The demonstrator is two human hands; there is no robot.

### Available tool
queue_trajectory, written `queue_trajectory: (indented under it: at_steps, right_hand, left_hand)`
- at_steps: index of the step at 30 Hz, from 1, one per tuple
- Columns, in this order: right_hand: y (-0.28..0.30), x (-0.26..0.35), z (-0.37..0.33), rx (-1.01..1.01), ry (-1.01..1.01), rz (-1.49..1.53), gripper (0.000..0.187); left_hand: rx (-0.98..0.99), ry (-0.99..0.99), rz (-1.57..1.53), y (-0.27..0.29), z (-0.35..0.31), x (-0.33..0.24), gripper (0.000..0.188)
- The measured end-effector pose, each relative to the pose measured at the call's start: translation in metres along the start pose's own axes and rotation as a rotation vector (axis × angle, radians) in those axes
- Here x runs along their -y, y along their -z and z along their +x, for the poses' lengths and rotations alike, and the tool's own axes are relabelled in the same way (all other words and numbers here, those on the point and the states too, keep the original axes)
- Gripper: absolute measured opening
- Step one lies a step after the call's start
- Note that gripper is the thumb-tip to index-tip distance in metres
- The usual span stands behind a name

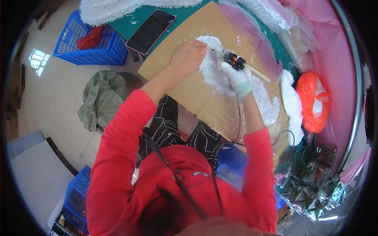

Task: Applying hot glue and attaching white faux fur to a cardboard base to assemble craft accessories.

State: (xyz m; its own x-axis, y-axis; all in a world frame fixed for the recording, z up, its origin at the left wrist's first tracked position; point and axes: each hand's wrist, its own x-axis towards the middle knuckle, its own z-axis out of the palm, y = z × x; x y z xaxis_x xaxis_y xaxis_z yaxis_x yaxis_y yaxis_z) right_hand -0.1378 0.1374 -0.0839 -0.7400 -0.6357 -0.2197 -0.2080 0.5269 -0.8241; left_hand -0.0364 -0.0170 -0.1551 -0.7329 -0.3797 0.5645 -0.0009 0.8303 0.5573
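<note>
A white fringed piece (pixel 210 70) with a ribbed surface lies on a brown cardboard sheet (pixel 169 67) over the table, its lower end curling to the right. My bare left hand (pixel 189 56) rests at the piece's upper left edge, fingers together and holding it there; the fingertips are partly hidden. In a white glove, my right hand (pixel 238 76) is closed round a black hot glue gun (pixel 235 61) above the piece. A pale glue stick (pixel 258 73) sticks out of the gun's back end, and its nozzle points toward the piece's upper part. A black cord (pixel 239 114) runs down from it.
A dark phone (pixel 151 31) lies on the green table at the upper left. Beside the table stand a blue crate (pixel 90 55) and a grey-green cloth-covered thing (pixel 102 102). White fluffy strips (pixel 290 102) and a red plastic bag (pixel 314 102) are at the right.
</note>
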Motion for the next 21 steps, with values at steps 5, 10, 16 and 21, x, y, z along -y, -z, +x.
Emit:
queue_trajectory:
  at_steps: [5, 10, 16, 21]
  right_hand:
    - [-0.005, -0.018, 0.012, -0.048, 0.106, 0.071, 0.020]
    - [-0.001, -0.001, -0.003, -0.026, 0.053, 0.041, 0.019]
    - [-0.003, -0.006, 0.003, -0.034, 0.046, 0.082, 0.019]
    - [0.001, -0.004, -0.005, -0.014, 0.067, 0.008, 0.019]
  left_hand:
    - [0.008, -0.011, 0.004, -0.003, 0.003, -0.002, 0.016]
    - [0.003, 0.014, 0.011, 0.000, -0.001, -0.001, 0.016]
    - [0.013, 0.016, -0.003, -0.002, 0.001, -0.002, 0.016]
    - [0.011, 0.014, 0.008, -0.001, -0.001, 0.000, 0.016]
